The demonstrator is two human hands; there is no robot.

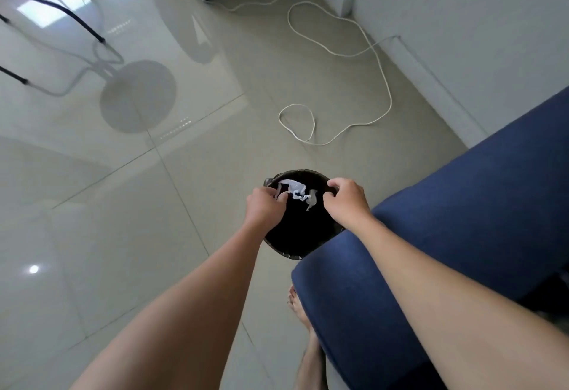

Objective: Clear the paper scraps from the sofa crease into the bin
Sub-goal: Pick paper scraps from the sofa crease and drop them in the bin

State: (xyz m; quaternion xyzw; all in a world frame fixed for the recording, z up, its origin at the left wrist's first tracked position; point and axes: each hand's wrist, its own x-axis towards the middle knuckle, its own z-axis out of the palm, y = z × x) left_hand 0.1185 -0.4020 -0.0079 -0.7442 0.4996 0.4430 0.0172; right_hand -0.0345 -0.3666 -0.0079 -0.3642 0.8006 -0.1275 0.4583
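Curled hands (264, 206) over bin (289, 235), scraps (297, 194) crosswise

A: The floor tiles (129, 211) look glossy, mirroring the lights. And the bin (295, 232)?
B: Lined with a thin black plastic bag, slightly shiny at the rim. Crumpled white paper scraps (297, 192) lie inside it.
A: Beside the bin?
B: Sofa (455, 204) in matt blue woven cloth; beyond the bin, a smooth white cable (385, 90)
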